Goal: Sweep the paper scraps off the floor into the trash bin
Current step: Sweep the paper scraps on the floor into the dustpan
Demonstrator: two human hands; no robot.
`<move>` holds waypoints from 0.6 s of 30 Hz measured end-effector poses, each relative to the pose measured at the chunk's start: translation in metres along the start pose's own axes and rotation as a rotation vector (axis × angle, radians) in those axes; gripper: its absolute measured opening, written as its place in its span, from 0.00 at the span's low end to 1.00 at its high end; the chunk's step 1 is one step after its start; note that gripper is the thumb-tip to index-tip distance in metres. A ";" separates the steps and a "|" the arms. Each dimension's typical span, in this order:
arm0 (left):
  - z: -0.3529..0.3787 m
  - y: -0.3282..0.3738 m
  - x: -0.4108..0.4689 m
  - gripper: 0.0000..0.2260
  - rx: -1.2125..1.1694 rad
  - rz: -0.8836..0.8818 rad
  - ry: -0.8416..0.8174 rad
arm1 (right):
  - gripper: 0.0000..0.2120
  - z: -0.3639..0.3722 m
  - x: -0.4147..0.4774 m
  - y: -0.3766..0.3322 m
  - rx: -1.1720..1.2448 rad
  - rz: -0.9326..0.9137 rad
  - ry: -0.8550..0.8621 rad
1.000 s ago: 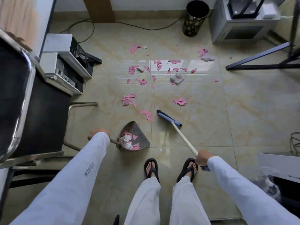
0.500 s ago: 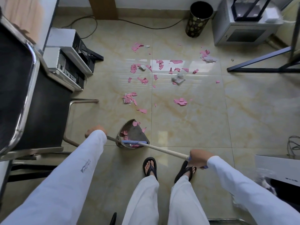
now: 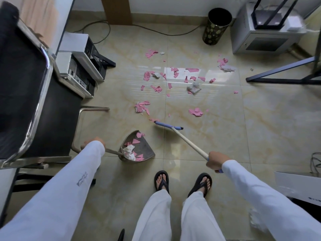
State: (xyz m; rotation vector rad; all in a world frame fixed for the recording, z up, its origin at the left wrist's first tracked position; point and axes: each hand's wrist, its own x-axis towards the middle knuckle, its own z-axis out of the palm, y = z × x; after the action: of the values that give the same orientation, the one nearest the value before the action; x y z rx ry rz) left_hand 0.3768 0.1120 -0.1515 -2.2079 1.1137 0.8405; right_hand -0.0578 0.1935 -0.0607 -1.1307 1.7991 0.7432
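Head view, looking down at a glossy beige tile floor [image 3: 260, 127].

Paper scraps [image 3: 195, 112]: torn pink pieces, irregular and mostly small, with a few crumpled white wads [image 3: 193, 87] among them. They lie scattered across the centre and upper centre of the frame, in loose clusters. A further batch of pink scraps and a crumpled white wad sits inside the dustpan [image 3: 145, 148].

Trash bin [image 3: 217, 26]: dark cylinder with a pale leaf pattern, upright, open mouth, at the top of the frame by the wall, well apart from the dustpan.

Left grip [image 3: 94, 141]: closed round the dustpan's handle at centre left; only the knuckles show above the white cuff. The pan's mouth faces the upper right.

Right grip [image 3: 216, 161]: fingers curled round the pale shaft of the broom [image 3: 168, 125] at lower right. The blue broom head rests on the floor just above and right of the dustpan, its left end touching a pink scrap.

Surroundings: black chair [image 3: 26, 84] with chrome frame at left, computer cases [image 3: 81, 66] at upper left, grey cabinet [image 3: 260, 37] at upper right. Two feet in black sandals [image 3: 161, 181] at bottom centre.
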 end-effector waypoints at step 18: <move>-0.020 -0.014 -0.012 0.08 0.193 -0.056 -0.062 | 0.14 0.006 0.011 -0.017 -0.282 -0.158 0.066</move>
State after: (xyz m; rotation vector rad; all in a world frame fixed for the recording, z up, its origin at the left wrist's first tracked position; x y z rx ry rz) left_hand 0.3889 0.1119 -0.1264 -2.0308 1.0521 0.7404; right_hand -0.0429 0.1873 -0.0740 -1.4800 1.6701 0.8924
